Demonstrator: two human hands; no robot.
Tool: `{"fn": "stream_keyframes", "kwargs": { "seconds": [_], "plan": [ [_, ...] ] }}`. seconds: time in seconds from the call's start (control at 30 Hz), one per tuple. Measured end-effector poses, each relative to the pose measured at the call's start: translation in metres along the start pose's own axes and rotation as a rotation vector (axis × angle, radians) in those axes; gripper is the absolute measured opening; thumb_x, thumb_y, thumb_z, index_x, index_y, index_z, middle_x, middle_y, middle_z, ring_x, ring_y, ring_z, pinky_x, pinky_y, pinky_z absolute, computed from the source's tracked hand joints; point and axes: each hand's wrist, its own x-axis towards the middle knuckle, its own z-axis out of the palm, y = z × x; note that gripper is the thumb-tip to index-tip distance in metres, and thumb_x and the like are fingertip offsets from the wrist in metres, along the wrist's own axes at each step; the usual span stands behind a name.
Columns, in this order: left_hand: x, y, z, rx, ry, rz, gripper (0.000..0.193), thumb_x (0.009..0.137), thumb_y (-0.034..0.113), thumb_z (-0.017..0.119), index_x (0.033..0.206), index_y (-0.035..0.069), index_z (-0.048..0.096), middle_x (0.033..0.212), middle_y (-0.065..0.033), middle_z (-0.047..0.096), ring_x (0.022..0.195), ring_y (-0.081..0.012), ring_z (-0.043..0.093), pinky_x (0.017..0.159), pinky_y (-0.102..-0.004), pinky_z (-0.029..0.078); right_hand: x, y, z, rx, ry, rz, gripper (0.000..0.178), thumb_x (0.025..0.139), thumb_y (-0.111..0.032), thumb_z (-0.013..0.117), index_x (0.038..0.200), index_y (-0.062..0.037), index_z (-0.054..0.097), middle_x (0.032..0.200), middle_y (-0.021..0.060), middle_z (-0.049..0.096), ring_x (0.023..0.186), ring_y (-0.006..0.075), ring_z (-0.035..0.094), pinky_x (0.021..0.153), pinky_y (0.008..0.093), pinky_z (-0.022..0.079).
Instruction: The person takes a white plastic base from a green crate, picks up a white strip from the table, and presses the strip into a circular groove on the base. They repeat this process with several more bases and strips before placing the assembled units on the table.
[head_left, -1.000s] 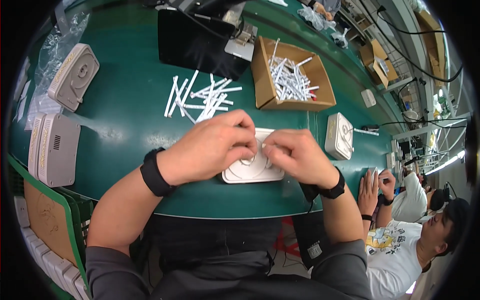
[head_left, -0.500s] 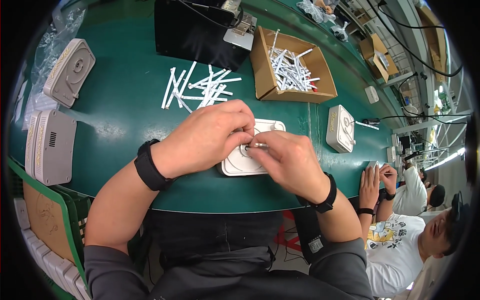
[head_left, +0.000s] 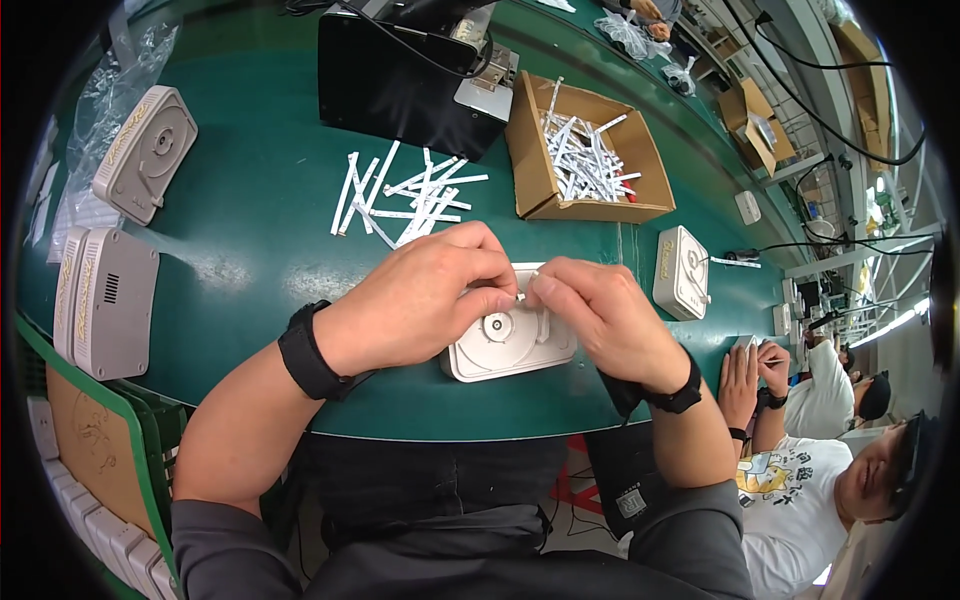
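A pale grey plastic casing (head_left: 505,345) with a round hub lies flat on the green table (head_left: 250,240) near its front edge. My left hand (head_left: 415,300) and my right hand (head_left: 600,320) meet above it, fingertips pinching a small white strip (head_left: 521,296) between them. Both hands rest partly on the casing and hide its upper part. Black bands sit on both wrists.
Loose white strips (head_left: 405,195) lie behind the hands. A cardboard box (head_left: 585,160) of more strips stands at back right, a black device (head_left: 400,75) behind. Similar casings lie at left (head_left: 145,150), (head_left: 110,300) and right (head_left: 680,272). Another person (head_left: 830,450) sits at lower right.
My hands have parted slightly and lifted off the casing's middle, so its round hub now shows. The white strip is held between both fingertips.
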Motion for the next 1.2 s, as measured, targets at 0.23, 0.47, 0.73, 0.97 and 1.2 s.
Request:
{"fn": "stream_keyframes", "kwargs": {
  "seconds": [0.23, 0.47, 0.73, 0.97, 1.2],
  "plan": [
    [0.0, 0.0, 0.004, 0.01, 0.038, 0.004, 0.014, 0.101, 0.016, 0.072, 0.105, 0.003, 0.076, 0.109, -0.0086, 0.065, 0.099, -0.0297, 0.068, 0.088, -0.0423, 0.056, 0.008, 0.007, -0.016, 0.015, -0.205, 0.002, 0.025, 0.11, -0.02, 0.06, 0.103, 0.0006, 0.072, 0.086, 0.0118, 0.071, 0.076, 0.0274, 0.067, 0.073, 0.0364, 0.054],
    [-0.001, 0.0, 0.004, 0.041, 0.033, 0.005, 0.014, 0.102, 0.016, 0.071, 0.106, 0.003, 0.076, 0.11, -0.0085, 0.065, 0.099, -0.0301, 0.068, 0.088, -0.0424, 0.056, 0.014, 0.011, -0.018, 0.093, -0.315, -0.024, 0.026, 0.11, -0.021, 0.061, 0.1, 0.0003, 0.072, 0.083, 0.0098, 0.071, 0.075, 0.023, 0.068, 0.073, 0.0349, 0.053],
    [-0.002, 0.003, 0.003, 0.038, 0.002, 0.01, 0.014, 0.102, 0.016, 0.071, 0.105, 0.004, 0.075, 0.11, -0.009, 0.064, 0.1, -0.0316, 0.067, 0.088, -0.0432, 0.055, 0.021, 0.014, -0.022, 0.13, -0.405, -0.036, 0.025, 0.109, -0.02, 0.063, 0.101, -0.0003, 0.075, 0.086, 0.0098, 0.074, 0.076, 0.0201, 0.069, 0.072, 0.0346, 0.054],
    [-0.002, 0.003, 0.001, 0.075, -0.039, 0.024, 0.01, 0.1, 0.011, 0.073, 0.107, 0.004, 0.075, 0.116, -0.0084, 0.062, 0.106, -0.0292, 0.066, 0.094, -0.0397, 0.055, 0.03, 0.002, -0.033, -0.005, -0.49, -0.024, 0.02, 0.106, -0.018, 0.067, 0.104, -0.0017, 0.079, 0.09, 0.0118, 0.077, 0.076, 0.0235, 0.071, 0.071, 0.0355, 0.055],
    [-0.003, 0.002, 0.0, 0.096, -0.058, 0.075, 0.012, 0.101, 0.014, 0.073, 0.107, 0.004, 0.075, 0.117, -0.0096, 0.061, 0.106, -0.0306, 0.065, 0.093, -0.0415, 0.054, 0.031, 0.007, -0.031, -0.064, -0.482, -0.209, 0.017, 0.103, -0.015, 0.07, 0.105, -0.0002, 0.079, 0.09, 0.0122, 0.077, 0.079, 0.0293, 0.072, 0.074, 0.0387, 0.056]
  ]
}}
